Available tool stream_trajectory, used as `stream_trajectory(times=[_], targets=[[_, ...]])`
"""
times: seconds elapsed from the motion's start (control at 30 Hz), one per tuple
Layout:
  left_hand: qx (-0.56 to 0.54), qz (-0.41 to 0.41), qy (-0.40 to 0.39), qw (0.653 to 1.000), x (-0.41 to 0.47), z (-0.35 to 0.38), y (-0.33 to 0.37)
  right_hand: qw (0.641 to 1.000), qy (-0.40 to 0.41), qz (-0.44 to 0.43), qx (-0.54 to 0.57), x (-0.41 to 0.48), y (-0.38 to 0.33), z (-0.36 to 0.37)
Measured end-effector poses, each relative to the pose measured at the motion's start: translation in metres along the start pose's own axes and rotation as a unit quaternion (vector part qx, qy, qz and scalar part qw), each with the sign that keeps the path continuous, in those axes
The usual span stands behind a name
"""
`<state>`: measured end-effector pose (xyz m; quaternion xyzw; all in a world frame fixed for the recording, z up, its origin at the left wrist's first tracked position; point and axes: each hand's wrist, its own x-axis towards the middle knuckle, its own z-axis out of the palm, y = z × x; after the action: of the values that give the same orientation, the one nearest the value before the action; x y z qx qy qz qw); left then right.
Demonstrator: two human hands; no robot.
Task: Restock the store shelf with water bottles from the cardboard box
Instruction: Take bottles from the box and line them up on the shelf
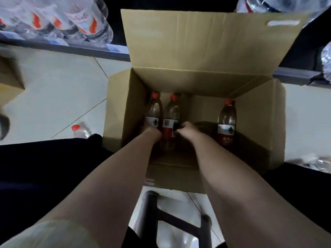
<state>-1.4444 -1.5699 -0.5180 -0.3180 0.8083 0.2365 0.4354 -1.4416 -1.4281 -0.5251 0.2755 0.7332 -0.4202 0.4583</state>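
An open cardboard box [259,122] stands on the floor in front of me with three red-capped water bottles upright inside. My left hand [152,130] reaches down to the leftmost bottle [153,111] at its label; its fingers are hidden behind the wrist. My right hand [186,130] curls its fingers round the middle bottle [171,115] at the label. A third bottle [227,120] stands alone at the box's right side. Along the top left runs the store shelf [71,49], holding several large bottles [80,20] with red-and-white labels.
A loose bottle [80,130] lies on the tiled floor left of the box. Another cardboard box [9,81] is at the left edge. A dark stool frame [152,212] stands beneath me. More wrapped bottles [286,4] sit at the top right.
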Motion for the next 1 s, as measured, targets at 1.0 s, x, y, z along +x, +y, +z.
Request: stream_trajectory(times=[1.0], targets=[[-0.137,0.103,0.137,0.976,0.019,0.018,-0.005,0.971,0.168,0.097,0.136,0.047,0.052,0.024]])
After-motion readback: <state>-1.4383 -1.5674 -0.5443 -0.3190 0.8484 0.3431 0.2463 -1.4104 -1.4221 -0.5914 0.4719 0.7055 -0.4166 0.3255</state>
